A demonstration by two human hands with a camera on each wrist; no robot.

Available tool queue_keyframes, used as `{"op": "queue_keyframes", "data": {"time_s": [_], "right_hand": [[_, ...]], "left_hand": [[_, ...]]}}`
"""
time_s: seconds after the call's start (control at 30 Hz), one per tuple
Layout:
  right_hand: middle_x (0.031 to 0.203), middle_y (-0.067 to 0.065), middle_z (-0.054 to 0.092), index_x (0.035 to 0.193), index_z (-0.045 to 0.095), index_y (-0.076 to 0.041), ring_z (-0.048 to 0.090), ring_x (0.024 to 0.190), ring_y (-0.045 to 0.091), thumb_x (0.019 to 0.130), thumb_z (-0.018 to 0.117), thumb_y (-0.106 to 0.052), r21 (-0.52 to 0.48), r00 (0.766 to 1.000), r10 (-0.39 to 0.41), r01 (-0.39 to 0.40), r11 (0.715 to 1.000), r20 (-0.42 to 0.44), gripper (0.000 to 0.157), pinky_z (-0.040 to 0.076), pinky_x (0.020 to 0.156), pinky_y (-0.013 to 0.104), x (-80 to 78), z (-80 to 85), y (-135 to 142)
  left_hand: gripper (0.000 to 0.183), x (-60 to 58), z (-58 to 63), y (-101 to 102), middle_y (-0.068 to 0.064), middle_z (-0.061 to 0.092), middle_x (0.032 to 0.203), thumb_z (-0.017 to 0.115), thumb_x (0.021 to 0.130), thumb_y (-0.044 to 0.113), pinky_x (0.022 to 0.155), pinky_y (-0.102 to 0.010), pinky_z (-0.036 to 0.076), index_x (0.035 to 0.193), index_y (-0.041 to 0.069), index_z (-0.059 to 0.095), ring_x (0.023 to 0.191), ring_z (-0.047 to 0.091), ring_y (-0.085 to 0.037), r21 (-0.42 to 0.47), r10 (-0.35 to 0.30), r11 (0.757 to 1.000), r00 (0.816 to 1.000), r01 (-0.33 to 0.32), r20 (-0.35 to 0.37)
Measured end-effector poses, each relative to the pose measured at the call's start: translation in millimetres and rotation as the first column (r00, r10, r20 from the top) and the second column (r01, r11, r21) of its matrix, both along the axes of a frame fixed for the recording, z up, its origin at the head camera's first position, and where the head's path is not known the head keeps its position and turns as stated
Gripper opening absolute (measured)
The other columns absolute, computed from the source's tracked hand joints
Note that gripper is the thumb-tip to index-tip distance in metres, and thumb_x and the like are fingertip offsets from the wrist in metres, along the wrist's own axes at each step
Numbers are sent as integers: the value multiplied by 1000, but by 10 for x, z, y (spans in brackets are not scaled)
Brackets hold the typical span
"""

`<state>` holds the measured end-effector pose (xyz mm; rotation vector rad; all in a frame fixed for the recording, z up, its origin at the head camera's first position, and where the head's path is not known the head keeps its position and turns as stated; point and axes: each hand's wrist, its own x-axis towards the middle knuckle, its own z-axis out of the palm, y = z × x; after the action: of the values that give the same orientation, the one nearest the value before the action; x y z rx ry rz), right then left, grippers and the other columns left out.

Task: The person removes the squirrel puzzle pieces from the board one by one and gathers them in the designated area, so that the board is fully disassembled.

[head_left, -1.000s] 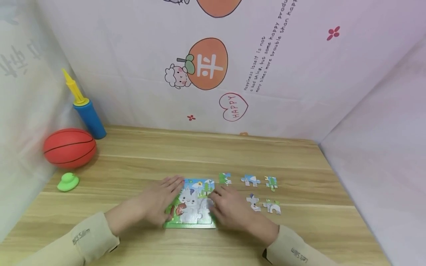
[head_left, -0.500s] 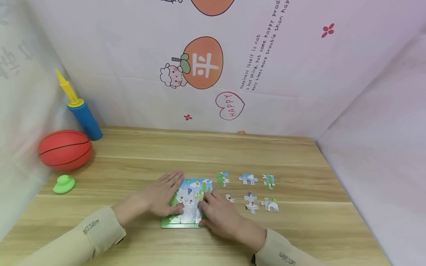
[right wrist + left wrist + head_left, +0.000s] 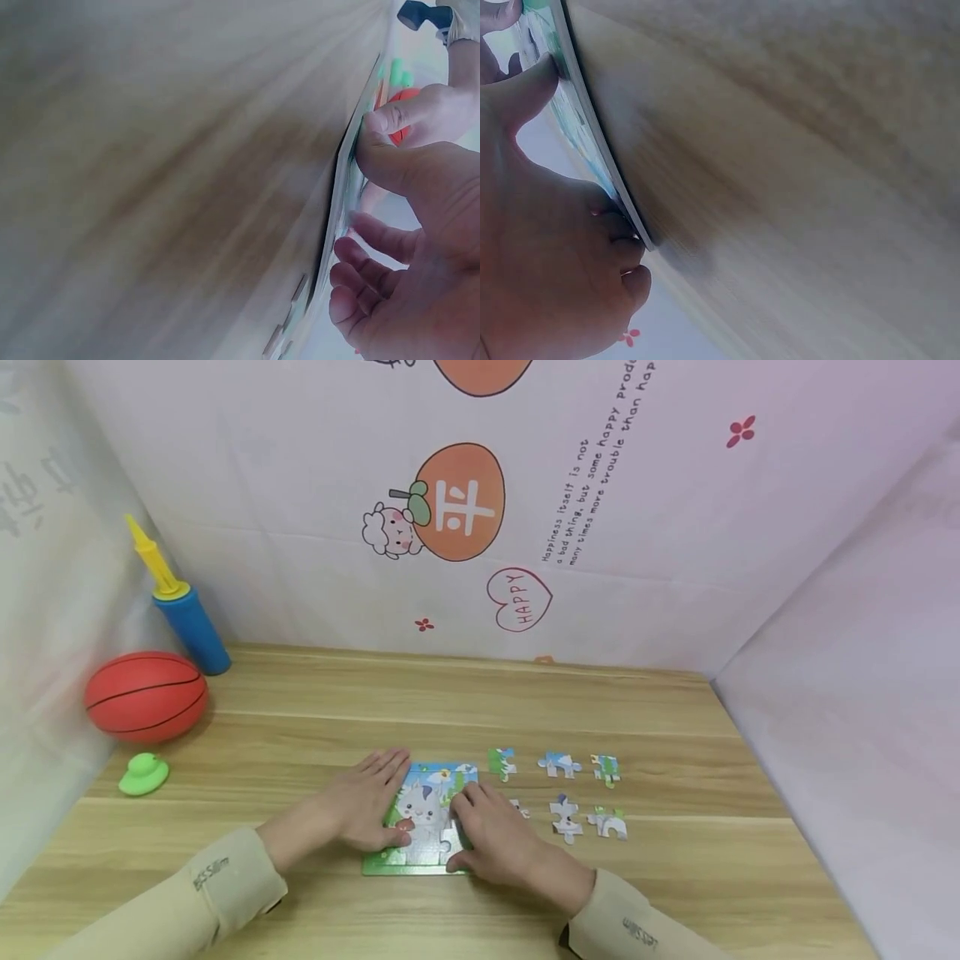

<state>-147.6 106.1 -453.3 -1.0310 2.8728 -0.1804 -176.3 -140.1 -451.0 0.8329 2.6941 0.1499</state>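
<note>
A jigsaw puzzle (image 3: 426, 852) with a grey cartoon animal on green and blue lies flat on the table. Its left side is under my left hand (image 3: 367, 806), whose fingers extend to the top corner while the thumb (image 3: 544, 79) lies across the face. Over the lower right part is my right hand (image 3: 495, 835), fingers bent, thumb (image 3: 375, 127) at the board's edge. A dark patch (image 3: 462, 837) shows beside its fingers. I cannot tell whether they pinch a piece, since the hand hides that part.
Several loose puzzle pieces (image 3: 566, 818) lie right of the board. At the left are a red ball (image 3: 147, 697), a green toy duck (image 3: 144, 775) and a blue and yellow hand pump (image 3: 193, 631). Printed cloth (image 3: 637, 610) encloses the table's back and sides.
My right hand has shifted left over the board's right part, and the dark patch now shows beside its fingers. My left thumb has come onto the face. The view has shifted slightly.
</note>
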Motion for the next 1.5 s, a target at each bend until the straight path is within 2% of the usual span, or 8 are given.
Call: {"op": "queue_keyframes", "data": {"time_s": [0.17, 0.3, 0.53, 0.73, 0.93, 1.13, 1.33, 1.5], "right_hand": [[110, -1, 64, 114, 58, -13, 58, 102, 14, 80, 86, -48, -8, 996, 32, -33, 999, -80, 56, 56, 92, 29, 65, 16, -4], [105, -3, 67, 111, 59, -14, 59, 96, 11, 88, 82, -37, -43, 986, 75, -82, 996, -151, 40, 56, 85, 25, 148, 35, 11], [87, -2, 73, 104, 57, -14, 67, 78, 5, 98, 71, -20, -133, 992, 111, -119, 984, -63, 17, 53, 66, 13, 224, 93, 48], [90, 3, 78, 114, 62, -8, 77, 84, 11, 97, 71, -11, -235, 990, 136, -142, 962, -44, 19, 61, 72, 15, 228, 198, 216], [92, -1, 79, 96, 67, -13, 74, 85, 7, 94, 72, -4, -182, 977, 137, -107, 977, 164, 11, 60, 75, 14, 93, 454, 734], [76, -12, 59, 83, 59, -20, 44, 67, -2, 93, 70, 1, -42, 910, 41, -27, 999, 413, 26, 42, 61, 16, 48, 483, 1249], [72, -15, 50, 77, 57, -23, 40, 66, 0, 86, 76, -2, 77, 892, -54, 22, 997, 449, 29, 36, 59, 18, 122, 417, 1595], [72, -12, 52, 76, 58, -22, 41, 67, 1, 83, 75, 3, 88, 884, -114, 82, 993, 453, 31, 37, 59, 19, 147, 373, 1747]], "left_hand": [[101, 20, 26, 15, -24, 16, 174, 59, 96, 60, 136, -52, 19, 161, -8, 23, 164, 17, -39, 3, 3, 1000, 1000, -3, 9], [101, 35, 47, 21, -25, 17, 173, 59, 96, 61, 135, -53, 20, 161, -8, 24, 163, 18, -40, 7, 3, 1000, 1000, -3, 11], [101, 26, 51, 27, -25, 17, 173, 59, 96, 60, 135, -53, 20, 161, -8, 24, 163, 18, -40, 6, 7, 1000, 1000, -7, 14], [99, 15, 35, 30, -24, 16, 174, 58, 97, 60, 136, -53, 19, 162, -7, 23, 164, 17, -39, -7, 12, 1000, 1000, -12, 21], [99, 7, 45, 43, -23, 16, 174, 58, 97, 59, 136, -53, 18, 162, -7, 23, 164, 16, -39, -7, 14, 1000, 999, -14, 32], [99, -3, 28, 45, -23, 15, 174, 57, 97, 60, 136, -52, 17, 162, -6, 23, 164, 15, -38, -20, 16, 1000, 999, -16, 30], [99, -7, 2, 43, -21, 14, 175, 57, 97, 62, 136, -51, 17, 162, -5, 23, 164, 15, -37, -32, 18, 999, 1000, -18, 18], [98, -6, 14, 37, -22, 16, 174, 57, 97, 61, 136, -51, 18, 162, -5, 24, 164, 16, -37, -35, 20, 999, 1000, -19, 9]]}}
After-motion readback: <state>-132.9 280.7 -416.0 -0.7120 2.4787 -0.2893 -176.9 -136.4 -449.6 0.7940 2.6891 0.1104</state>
